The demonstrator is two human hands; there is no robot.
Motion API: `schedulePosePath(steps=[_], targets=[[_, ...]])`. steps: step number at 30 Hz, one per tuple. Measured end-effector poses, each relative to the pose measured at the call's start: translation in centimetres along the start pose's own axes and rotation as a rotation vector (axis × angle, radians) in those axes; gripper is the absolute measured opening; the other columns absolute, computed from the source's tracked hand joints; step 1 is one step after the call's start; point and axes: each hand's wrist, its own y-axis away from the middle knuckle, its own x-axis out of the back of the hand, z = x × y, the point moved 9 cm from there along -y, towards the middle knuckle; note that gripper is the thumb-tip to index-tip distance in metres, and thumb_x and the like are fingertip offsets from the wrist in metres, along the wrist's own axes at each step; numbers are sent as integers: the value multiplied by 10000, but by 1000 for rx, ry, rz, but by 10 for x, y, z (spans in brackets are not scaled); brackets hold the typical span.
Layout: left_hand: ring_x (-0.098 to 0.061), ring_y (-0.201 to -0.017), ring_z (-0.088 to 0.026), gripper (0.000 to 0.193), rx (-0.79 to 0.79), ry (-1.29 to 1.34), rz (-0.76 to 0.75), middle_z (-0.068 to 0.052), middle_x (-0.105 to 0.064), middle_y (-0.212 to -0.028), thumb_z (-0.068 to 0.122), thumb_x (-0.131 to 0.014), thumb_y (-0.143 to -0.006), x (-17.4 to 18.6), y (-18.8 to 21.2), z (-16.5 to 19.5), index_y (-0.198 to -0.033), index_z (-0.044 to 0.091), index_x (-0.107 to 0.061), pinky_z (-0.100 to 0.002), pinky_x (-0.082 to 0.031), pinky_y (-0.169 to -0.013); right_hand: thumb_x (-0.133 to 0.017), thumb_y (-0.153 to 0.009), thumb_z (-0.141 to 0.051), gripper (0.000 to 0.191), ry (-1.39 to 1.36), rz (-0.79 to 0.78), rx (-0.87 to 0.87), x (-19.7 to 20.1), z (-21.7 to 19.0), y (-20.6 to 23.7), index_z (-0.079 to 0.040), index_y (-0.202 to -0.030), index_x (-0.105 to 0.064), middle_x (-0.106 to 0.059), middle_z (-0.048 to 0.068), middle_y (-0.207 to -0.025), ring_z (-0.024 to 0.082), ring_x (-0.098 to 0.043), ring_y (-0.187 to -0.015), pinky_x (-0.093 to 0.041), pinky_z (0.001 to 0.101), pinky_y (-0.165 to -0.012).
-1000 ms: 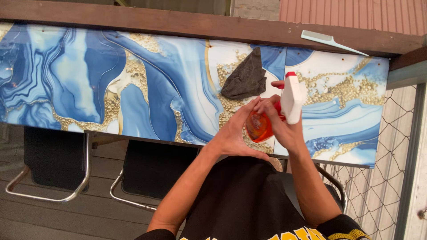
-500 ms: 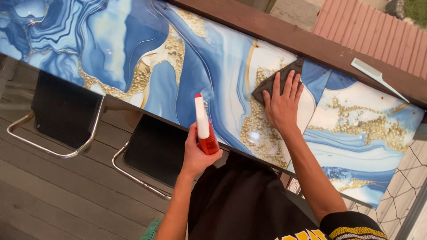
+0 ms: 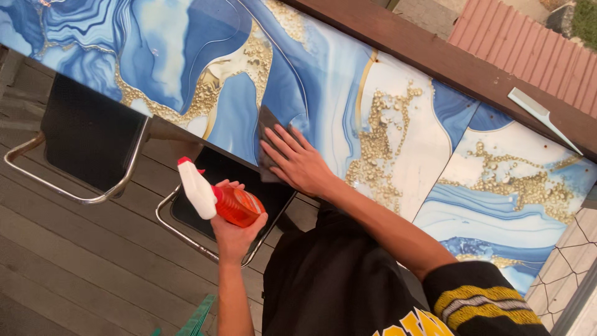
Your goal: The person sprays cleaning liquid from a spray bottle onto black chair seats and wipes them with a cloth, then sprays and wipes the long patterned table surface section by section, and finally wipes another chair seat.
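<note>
My left hand [image 3: 235, 231] grips an orange spray bottle [image 3: 219, 200] with a white and red trigger head, held below the counter's near edge, over a stool. My right hand [image 3: 297, 162] lies flat, fingers spread, on a dark grey cloth [image 3: 271, 127] pressed to the blue, white and gold marbled counter top [image 3: 385, 124] near its front edge. Part of the cloth hangs over that edge.
Two black stools with chrome frames [image 3: 87, 134] [image 3: 205, 218] stand under the counter on grey wooden decking. A brown wooden rail [image 3: 448, 62] runs along the counter's far side with a pale comb [image 3: 542, 117] on it. Wire mesh [image 3: 569, 274] is at the right.
My right hand has slid the cloth leftward along the counter toward its near edge. My left hand has kept the bottle low, tilting it over, and the view has swung right.
</note>
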Motion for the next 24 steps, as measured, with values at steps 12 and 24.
schedulePosePath(steps=[12, 24], targets=[[-567, -1307, -230, 918, 5, -16, -86, -105, -545, -1377, -32, -865, -645, -11, -17, -5, -1448, 28, -423, -386, -496, -1099, -435, -1107, -293, 624, 181, 109, -775, 76, 187, 115, 68, -1596, -293, -174, 272, -1690, 386, -107, -1589, -44, 535, -1283], [-575, -1274, -195, 959, 117, -71, 70, -89, -544, -1394, -46, -856, -632, 31, -4, -19, -1475, 44, -409, -373, -506, -1066, -532, -1042, -296, 642, -30, -69, 63, -6, 3, -8, -53, -1607, -349, -249, 138, -1706, 283, -186, -1597, -114, 477, -1309]])
